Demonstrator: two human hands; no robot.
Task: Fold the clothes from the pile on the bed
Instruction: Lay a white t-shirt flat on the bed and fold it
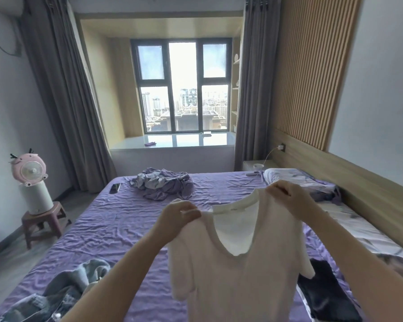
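I hold a white V-neck T-shirt (237, 275) up by its shoulders, my left hand (179, 217) pinching one shoulder and my right hand (286, 196) pinching the other, so it hangs over the purple bedsheet (116, 228). Beyond my hands lies a crumpled purple-grey heap (163, 185); below my left arm, grey clothes (63, 289); under my right arm, a dark folded garment (326, 291).

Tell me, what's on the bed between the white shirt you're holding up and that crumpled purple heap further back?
Only bare, wrinkled purple sheet, in the head view, separates the white shirt from the crumpled heap.
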